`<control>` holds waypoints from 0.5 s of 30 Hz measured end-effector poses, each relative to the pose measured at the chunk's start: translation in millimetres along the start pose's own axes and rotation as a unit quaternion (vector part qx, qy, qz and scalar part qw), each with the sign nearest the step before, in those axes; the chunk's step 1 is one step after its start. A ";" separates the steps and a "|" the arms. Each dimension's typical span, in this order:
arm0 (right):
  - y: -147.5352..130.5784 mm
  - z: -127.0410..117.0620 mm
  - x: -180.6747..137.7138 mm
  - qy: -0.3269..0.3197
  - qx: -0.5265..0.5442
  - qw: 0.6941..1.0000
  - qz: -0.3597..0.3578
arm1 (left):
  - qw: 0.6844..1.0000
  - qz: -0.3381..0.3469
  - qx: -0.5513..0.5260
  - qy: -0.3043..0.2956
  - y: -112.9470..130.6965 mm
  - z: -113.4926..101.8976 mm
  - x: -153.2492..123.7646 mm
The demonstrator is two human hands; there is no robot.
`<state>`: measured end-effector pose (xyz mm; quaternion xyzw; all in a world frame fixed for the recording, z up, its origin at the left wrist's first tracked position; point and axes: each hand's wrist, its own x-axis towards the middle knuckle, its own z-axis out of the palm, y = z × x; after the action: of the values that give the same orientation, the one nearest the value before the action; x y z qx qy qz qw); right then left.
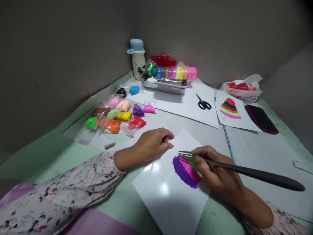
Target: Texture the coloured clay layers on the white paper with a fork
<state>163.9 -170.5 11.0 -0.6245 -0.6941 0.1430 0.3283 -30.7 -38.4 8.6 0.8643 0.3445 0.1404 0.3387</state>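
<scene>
My right hand is closed around a black-handled fork, its tines lying over a flat clay shape of purple, pink and green bands. That shape sits on a white glossy sheet. My left hand rests on the sheet's upper left corner, fingers curled loosely and pressing the paper down, with nothing in them.
Small bags of coloured clay lie at the left. A metal tray with a row of clay packs, a bottle, scissors, a finished striped clay picture, a tissue pack, a dark pouch and a blue pencil lie further back.
</scene>
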 end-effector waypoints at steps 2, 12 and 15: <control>0.0 1.1 -0.1 0.001 -0.013 1.000 -0.006 | 1.000 0.000 0.000 0.000 -0.1 0.2 0.2; 2.0 1.7 -0.1 -0.009 -0.045 0.999 -0.021 | 1.000 -0.006 0.000 0.001 0.4 0.3 0.1; 1.8 2.5 -0.2 -0.016 -0.040 0.999 -0.015 | 1.000 -0.009 -0.002 0.000 0.7 0.1 0.0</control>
<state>163.8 -169.9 8.0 -0.6245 -0.7136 0.1201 0.2937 -30.3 -38.9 9.0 0.8604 0.3522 0.1382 0.3414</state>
